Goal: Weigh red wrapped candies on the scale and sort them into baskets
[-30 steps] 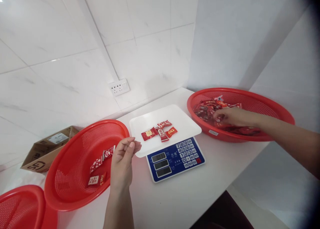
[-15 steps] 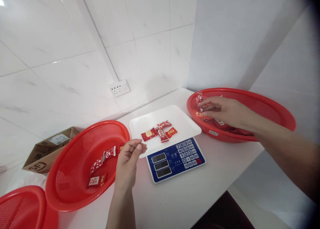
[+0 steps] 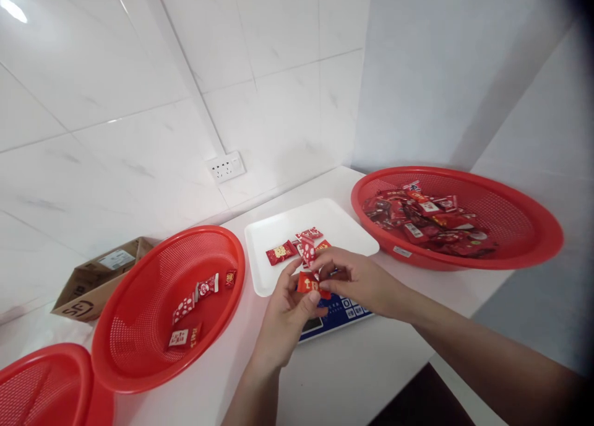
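In front of the scale's pan my left hand [image 3: 290, 311] pinches a small orange-red wrapped candy [image 3: 307, 282] between thumb and fingers. My right hand [image 3: 362, 283] meets it from the right, fingers closed at the same candy and at a white-dotted red wrapped candy [image 3: 307, 251] standing up above it. Just how the fingers share the two is partly hidden. Behind the hands, several wrapped candies, one a dark red packet [image 3: 281, 252], lie on the white pan [image 3: 260, 277] of the digital scale. My hands cover much of its blue keypad panel [image 3: 341, 311].
A red basket [image 3: 533, 228] heaped with wrapped candies stands at the right. To the left, another red basket [image 3: 123, 327] holds several candies. Part of a third red basket [image 3: 78, 376] shows at lower left, with a cardboard box [image 3: 88, 290] behind.
My right hand has come out of the right basket with candies and moved left to the front of the scale. My left hand has shifted right to meet it and now grips a candy.
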A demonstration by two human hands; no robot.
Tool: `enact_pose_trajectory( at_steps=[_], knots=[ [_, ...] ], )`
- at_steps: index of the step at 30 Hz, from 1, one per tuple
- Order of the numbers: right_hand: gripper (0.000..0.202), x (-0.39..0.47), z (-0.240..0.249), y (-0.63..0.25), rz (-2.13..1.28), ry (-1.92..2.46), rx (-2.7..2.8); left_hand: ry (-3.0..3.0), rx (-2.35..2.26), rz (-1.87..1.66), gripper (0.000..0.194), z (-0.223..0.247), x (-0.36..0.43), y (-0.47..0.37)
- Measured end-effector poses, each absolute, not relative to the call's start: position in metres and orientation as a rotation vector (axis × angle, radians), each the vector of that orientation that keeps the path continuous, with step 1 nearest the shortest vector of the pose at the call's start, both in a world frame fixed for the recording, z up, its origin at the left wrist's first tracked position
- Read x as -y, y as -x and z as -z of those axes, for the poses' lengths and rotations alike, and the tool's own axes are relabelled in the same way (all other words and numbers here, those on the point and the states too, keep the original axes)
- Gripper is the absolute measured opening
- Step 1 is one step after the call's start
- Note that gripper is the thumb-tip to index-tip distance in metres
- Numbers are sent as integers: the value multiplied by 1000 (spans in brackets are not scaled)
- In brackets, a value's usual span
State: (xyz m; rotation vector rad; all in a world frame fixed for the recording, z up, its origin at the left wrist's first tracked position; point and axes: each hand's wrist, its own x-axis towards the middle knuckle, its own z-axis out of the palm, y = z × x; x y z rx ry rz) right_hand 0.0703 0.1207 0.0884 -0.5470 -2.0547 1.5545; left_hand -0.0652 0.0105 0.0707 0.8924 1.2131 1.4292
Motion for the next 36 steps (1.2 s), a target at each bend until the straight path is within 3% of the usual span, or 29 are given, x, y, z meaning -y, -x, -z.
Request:
enact_pose_trajectory(
  at_steps=[4, 14, 21, 36],
  knots=[
    [16, -112, -89, -70, -1512, 554, 2106, -838, -1259, -1491, 41, -66, -15, 66],
    [16, -129, -76, -75, -1216, 800, 1941, -870, -1381, -1585, 39, -71, -13, 76],
    [41, -155, -71, -92, -1253, 974, 1757, -813, -1500, -1901, 30, -80, -5, 109],
    [40, -161, -59, -80, -1201, 940, 1944, -969, -1569, -1817, 20, -80, -7, 105]
  ],
)
